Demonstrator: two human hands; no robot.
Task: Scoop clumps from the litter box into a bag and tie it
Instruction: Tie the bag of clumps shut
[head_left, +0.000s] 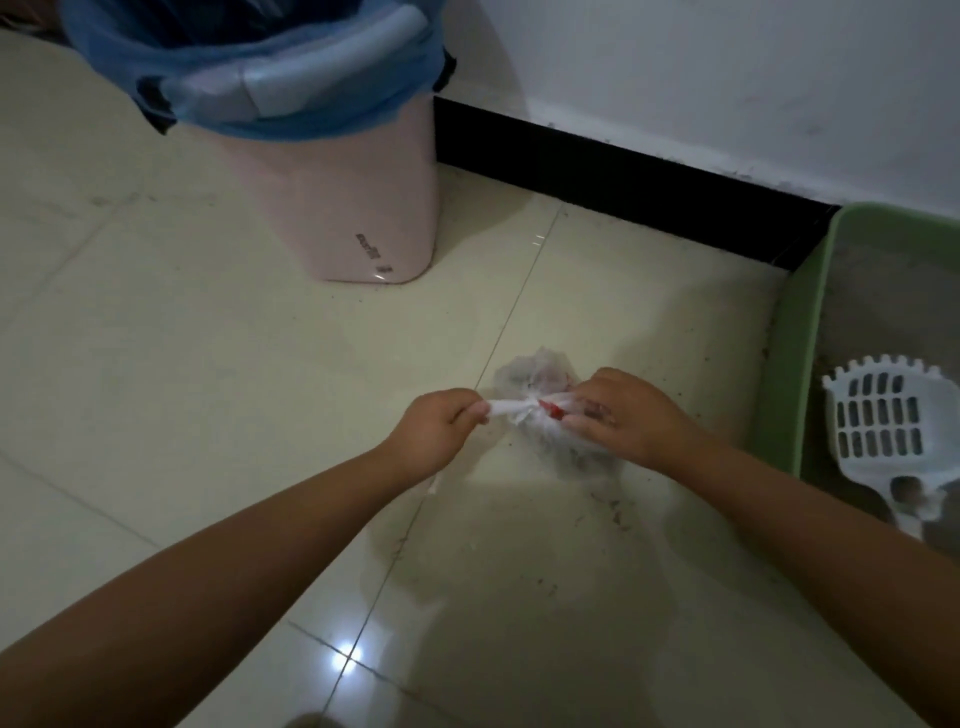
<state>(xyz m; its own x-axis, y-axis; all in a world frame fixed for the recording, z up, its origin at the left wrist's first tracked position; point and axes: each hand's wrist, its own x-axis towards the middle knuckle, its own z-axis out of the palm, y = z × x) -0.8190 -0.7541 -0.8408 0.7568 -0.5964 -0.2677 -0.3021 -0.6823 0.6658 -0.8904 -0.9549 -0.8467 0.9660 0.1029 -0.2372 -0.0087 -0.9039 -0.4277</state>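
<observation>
Bag (540, 395): small translucent white plastic bag, sits on the floor tiles (208, 364) at centre frame, between the two hands; dark contents show through, a red mark at its neck.
Left hand (436, 431): fingers curled round a twisted white strand of the bag's mouth, drawn out toward the left of the frame.
Right hand (623, 415): fingers pinch the gathered neck and lie over the bag's body, hiding part of it.
Key relation: the stretched strand runs roughly level across the frame, left hand at its outer end, right hand at the bag itself; the bag's bulk lies right of the left hand and just beyond the right fingers. Right hand is the nearer to the load.
Step, as judged: tying in progress; whether a knot is already closed cannot be told, as the fingers cover it.
Next move, as judged: tightening depends on the two hands pulling apart along that level line.
Litter box (789, 338): green, right edge of frame, near the right arm; grey litter inside.
Scoop (883, 415): white slotted scoop resting in the box, handle toward the lower right.
Loose grit: dark specks on tiles beside the box.
Bin (343, 208): pink, blue liner, upper left, well apart from the bag.
Skirting (623, 176): black strip under white wall, upper right.
</observation>
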